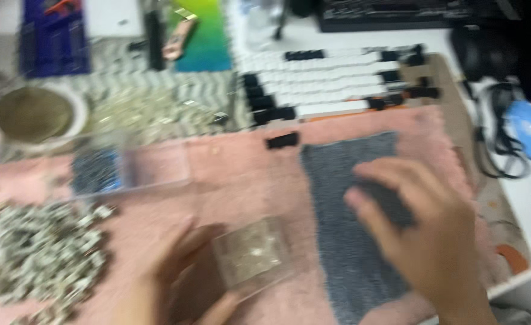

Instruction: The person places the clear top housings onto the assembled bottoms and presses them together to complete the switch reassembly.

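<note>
On the pink cloth [229,162] that covers the near part of the bench [527,198], the left hand [175,283] grasps a small clear plastic box [252,256], with the thumb under its near edge and the fingers along its left side. The box sits low in the middle of the view, just left of a dark grey textured mat [344,198], and seems to hold tiny pale bits, though the blur hides what they are.

The right hand [422,235] lies over the grey mat with the fingers spread and bent, the fingertips [362,201] resting on or just above the fabric; it grips nothing that can be seen, and blur makes it hard to tell whether it truly touches.

Left of the box, a large heap of small grey-white parts [37,259] spreads over the cloth. Behind the left hand stands a clear rectangular tray [157,165] with a blue-grey mass at its left end. A single black keycap [282,141] lies on the cloth near the top edge of the mat.

Farther back, a keyboard with white and black keys [338,81] lies across the bench, with more loose pale parts [151,102] scattered to its left. A round dish [34,114] sits at the far left, and a blue rounded object [530,129] with black cords rests at the right edge.
</note>
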